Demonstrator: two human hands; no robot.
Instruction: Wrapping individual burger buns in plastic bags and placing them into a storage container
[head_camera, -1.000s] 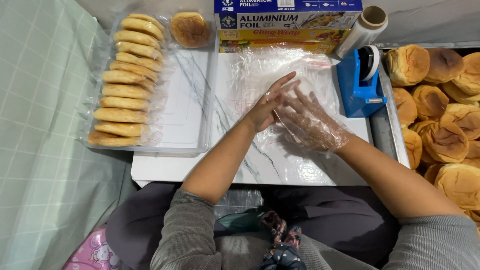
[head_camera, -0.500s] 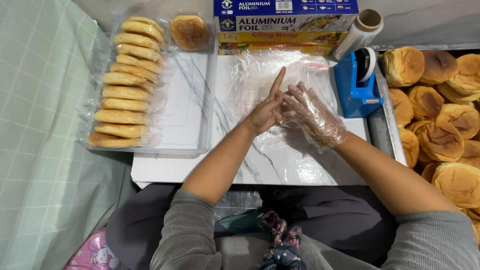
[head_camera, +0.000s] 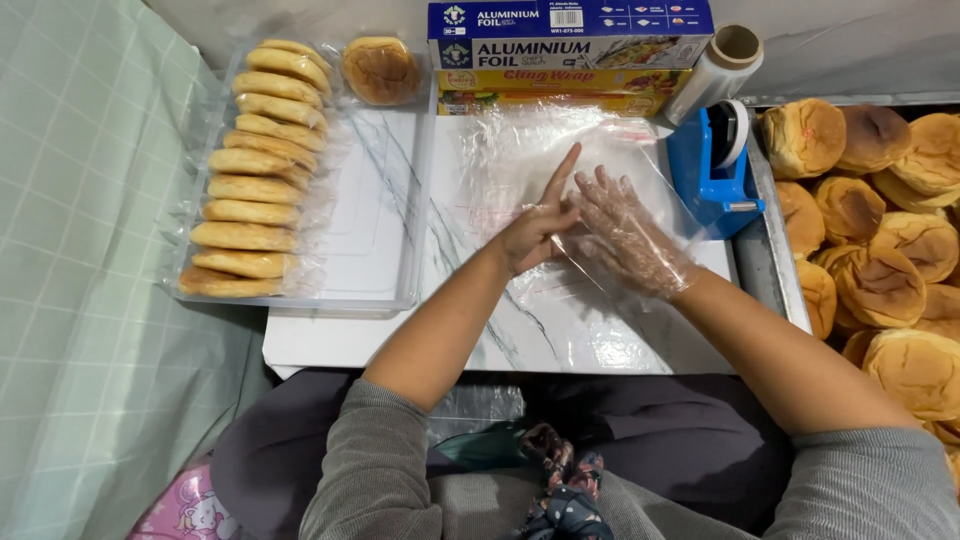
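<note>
My right hand (head_camera: 625, 240) wears a thin clear plastic glove and hovers with fingers spread over the marble-patterned table (head_camera: 600, 345). My bare left hand (head_camera: 528, 235) presses against its thumb side, index finger pointing up and away, the other fingers curled on the glove's loose plastic. Under both hands lies a flat clear plastic bag (head_camera: 515, 150).
A clear tray (head_camera: 400, 298) at left holds a row of wrapped flat buns (head_camera: 250, 180) and one round bun (head_camera: 380, 70). Foil box (head_camera: 570, 35), cling wrap box (head_camera: 550, 92) and film roll (head_camera: 715, 70) stand at the back. A blue tape dispenser (head_camera: 712, 165) sits right, beside a metal tray of round buns (head_camera: 880, 240).
My left hand has drawn back from lying over the right fingers to the right hand's thumb side, its index finger now raised. The right hand stays spread in place.
</note>
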